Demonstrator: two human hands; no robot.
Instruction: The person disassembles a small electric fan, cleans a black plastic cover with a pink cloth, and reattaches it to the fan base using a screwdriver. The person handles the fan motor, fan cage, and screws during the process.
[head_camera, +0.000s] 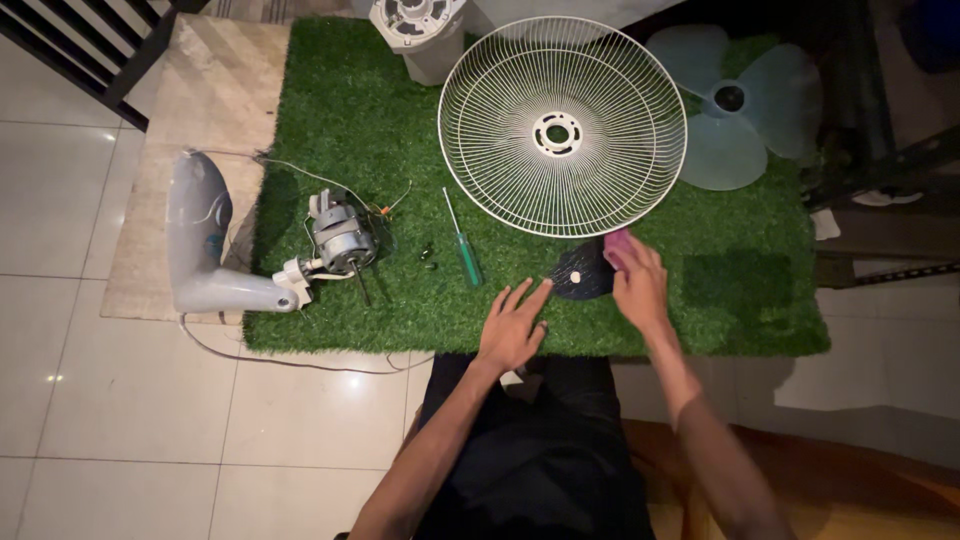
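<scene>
My left hand (512, 325) rests flat on the green grass mat (400, 130), fingers spread, holding nothing, just left of a dark round cap (578, 276). My right hand (636, 280) is closed on a small pink object (616, 246) at the cap's right edge. Beyond the hands lies a white wire fan guard (562, 125). A green-handled screwdriver (464, 245) lies left of my left hand, with small dark screws (428, 256) beside it.
A fan motor (343, 238) with wires joins a grey fan neck (200, 245) at the mat's left edge. Translucent fan blades (735, 100) lie at the back right. A white fan base part (420, 30) stands at the back. Tiled floor surrounds the mat.
</scene>
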